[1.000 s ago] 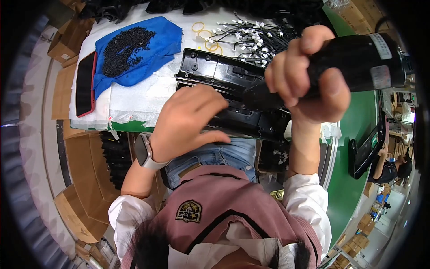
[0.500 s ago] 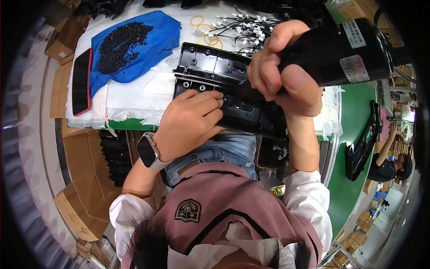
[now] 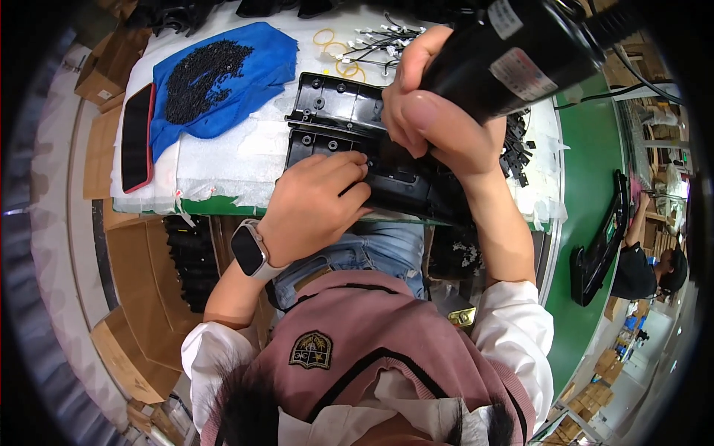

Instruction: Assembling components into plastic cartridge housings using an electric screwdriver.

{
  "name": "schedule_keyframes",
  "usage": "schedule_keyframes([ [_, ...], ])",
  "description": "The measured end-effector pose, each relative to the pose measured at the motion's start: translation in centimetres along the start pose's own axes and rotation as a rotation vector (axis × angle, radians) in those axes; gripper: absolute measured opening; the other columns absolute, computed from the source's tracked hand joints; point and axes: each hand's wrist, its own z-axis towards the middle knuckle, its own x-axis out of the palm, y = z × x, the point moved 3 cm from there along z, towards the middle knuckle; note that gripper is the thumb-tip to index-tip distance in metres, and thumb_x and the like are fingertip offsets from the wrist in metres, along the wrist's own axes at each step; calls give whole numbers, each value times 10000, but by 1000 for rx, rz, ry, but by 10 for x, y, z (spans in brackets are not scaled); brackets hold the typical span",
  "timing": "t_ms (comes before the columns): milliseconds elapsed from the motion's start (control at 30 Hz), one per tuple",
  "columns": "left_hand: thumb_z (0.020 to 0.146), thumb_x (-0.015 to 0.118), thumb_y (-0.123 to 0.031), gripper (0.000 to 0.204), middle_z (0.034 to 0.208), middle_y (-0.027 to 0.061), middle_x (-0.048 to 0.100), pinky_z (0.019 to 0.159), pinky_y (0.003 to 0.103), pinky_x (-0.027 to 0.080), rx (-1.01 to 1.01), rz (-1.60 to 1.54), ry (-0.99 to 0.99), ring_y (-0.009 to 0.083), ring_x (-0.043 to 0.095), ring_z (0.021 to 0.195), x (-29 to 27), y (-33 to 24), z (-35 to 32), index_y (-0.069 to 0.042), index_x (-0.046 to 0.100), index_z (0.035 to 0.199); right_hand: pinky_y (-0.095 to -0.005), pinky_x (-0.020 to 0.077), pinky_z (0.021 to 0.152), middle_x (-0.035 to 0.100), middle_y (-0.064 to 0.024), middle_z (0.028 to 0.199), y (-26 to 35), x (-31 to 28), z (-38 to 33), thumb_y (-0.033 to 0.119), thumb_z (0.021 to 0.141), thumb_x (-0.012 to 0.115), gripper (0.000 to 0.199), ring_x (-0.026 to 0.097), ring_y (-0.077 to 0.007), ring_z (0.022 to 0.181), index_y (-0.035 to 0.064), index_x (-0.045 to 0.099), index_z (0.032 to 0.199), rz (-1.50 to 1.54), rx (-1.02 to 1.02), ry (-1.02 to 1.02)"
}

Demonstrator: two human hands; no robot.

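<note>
My right hand (image 3: 450, 137) is wrapped round a thick black cylindrical power screwdriver (image 3: 476, 63), with pale labels on its body and a cable at its rear end. The tool leans down to the left over two long black plastic housing pieces; its tip is hidden behind my hand. On the nearer housing piece (image 3: 300, 145) rests my left hand (image 3: 316, 189), fingers bent together on its inner side and thumb at the near edge. Just beyond lies the farther housing piece (image 3: 342, 98), with round screw posts showing.
A blue cloth (image 3: 279, 56) holds a heap of small black screws (image 3: 197, 78). Left of it lies a red-edged phone (image 3: 137, 137). Rubber bands (image 3: 349, 70) and white-plugged wires (image 3: 383, 41) lie at the back. Small black parts (image 3: 517, 152) lie right; a person (image 3: 643, 271) is farther right.
My right hand and the screwdriver have moved left, and the tool is tilted more steeply. Small black parts at the right have come into view. My left hand stays on the housing piece.
</note>
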Motion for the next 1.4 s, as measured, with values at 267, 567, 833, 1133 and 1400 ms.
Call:
schedule_keyframes([
  [267,697,654,-93,151,925,119,660,651,319,534,44,95,-61,243,654,914,0,-21,-16,-17,642,827,-227,311,407,481,33,582,33,-24,-14,243,834,681,395,445,-99,424,73,440,1096,89,-211,70],
  [567,667,750,-43,215,914,132,666,698,346,537,-1,44,-35,309,653,850,-30,6,42,12,646,847,-267,451,534,547,40,632,120,-108,-85,317,874,661,422,524,-81,466,63,452,1137,266,-389,113],
  [833,784,718,-259,452,1206,134,571,899,404,431,-40,218,55,321,550,1061,-36,36,79,-32,601,1157,-238,396,482,522,-48,689,86,-155,-117,187,809,704,539,487,-112,513,-46,474,1237,-432,130,-725],
  [1133,648,803,-342,709,993,123,624,857,450,421,-208,204,225,305,579,998,-52,8,62,-9,533,1212,-380,518,721,673,-115,880,22,-256,-135,351,773,680,588,663,-247,768,118,521,1289,-1459,726,-853],
  [1400,641,794,-191,398,731,143,600,624,432,447,-156,135,160,364,590,714,-25,0,35,-33,566,927,-388,509,796,633,-68,1098,50,-217,-138,330,798,674,365,639,-259,944,159,651,1119,-1709,349,-973],
])
